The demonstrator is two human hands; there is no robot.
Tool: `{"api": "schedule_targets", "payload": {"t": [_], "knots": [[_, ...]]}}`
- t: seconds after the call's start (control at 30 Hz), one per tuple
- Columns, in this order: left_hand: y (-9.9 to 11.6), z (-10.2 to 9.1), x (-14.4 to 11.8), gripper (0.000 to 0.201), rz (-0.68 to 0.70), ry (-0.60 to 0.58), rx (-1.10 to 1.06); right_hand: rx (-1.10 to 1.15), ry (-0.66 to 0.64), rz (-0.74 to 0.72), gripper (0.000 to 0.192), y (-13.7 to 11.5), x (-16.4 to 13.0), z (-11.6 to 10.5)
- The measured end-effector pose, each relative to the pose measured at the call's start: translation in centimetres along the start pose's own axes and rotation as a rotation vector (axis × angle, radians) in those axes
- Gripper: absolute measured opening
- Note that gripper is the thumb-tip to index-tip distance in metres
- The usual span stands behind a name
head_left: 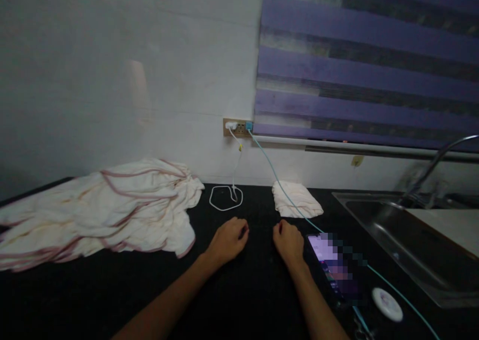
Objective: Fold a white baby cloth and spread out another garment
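Observation:
My left hand (pixel 227 240) and my right hand (pixel 287 241) rest side by side on a black counter (pixel 112 290), both curled into loose fists with nothing in them. A pile of white cloths with pink edging (pixel 101 210) lies to the left of my left hand. A folded white cloth (pixel 295 199) sits just beyond my right hand. A lit phone (pixel 333 267) lies flat right beside my right hand, with a light blue cable (pixel 284 193) running to it from the wall.
A wall socket (pixel 237 127) holds a white charger whose cable coils (pixel 225 198) on the counter. A steel sink (pixel 407 245) with a tap (pixel 437 163) is at the right. A white round disc (pixel 387 303) lies near the phone. Purple striped blinds (pixel 366 66) hang above.

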State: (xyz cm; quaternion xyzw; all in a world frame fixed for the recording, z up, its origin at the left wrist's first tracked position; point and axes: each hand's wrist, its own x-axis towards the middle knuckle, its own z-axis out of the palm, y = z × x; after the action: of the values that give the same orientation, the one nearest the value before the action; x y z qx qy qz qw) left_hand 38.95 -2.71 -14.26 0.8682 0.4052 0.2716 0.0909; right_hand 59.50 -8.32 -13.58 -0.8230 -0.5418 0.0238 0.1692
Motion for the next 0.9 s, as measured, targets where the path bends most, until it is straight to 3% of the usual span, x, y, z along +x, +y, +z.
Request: {"api": "schedule_targets", "payload": {"t": [0.17,0.3,0.4,0.57,0.63,0.73,0.8,0.9], "knots": [[-7.9,-5.2,-2.3,0.017,-0.296,0.057,0.284,-0.140,0.028,-0.010,0.032,-1.4,0.1,0.5],[-12.8,-6.4,-2.2,0.045,-0.536,0.115,0.523,-0.159,0.045,0.024,0.033,-2.2,0.3,0.6],[-13.7,-5.9,-2.2,0.049,-0.543,0.116,0.573,-0.143,0.043,0.037,0.034,-1.8,0.5,0.5],[-12.4,-5.6,-1.3,0.033,-0.440,0.085,0.522,-0.063,0.034,0.052,0.037,-0.7,0.6,0.1],[-12.4,-6.5,-1.0,0.036,-0.380,0.234,0.497,-0.044,0.022,0.061,0.036,-0.4,0.7,-0.1],[-13.8,-8.5,-1.1,0.053,-0.339,0.594,0.343,-0.018,0.011,0.067,0.036,-0.3,0.8,-0.1],[-15.4,-9.7,-1.5,0.066,-0.491,0.748,0.147,-0.006,0.009,0.067,0.035,-0.2,0.9,-0.1],[-17.4,-10.5,-2.1,0.063,-0.728,0.772,-0.046,0.000,0.005,0.068,0.035,-0.2,0.9,0.0]]}}
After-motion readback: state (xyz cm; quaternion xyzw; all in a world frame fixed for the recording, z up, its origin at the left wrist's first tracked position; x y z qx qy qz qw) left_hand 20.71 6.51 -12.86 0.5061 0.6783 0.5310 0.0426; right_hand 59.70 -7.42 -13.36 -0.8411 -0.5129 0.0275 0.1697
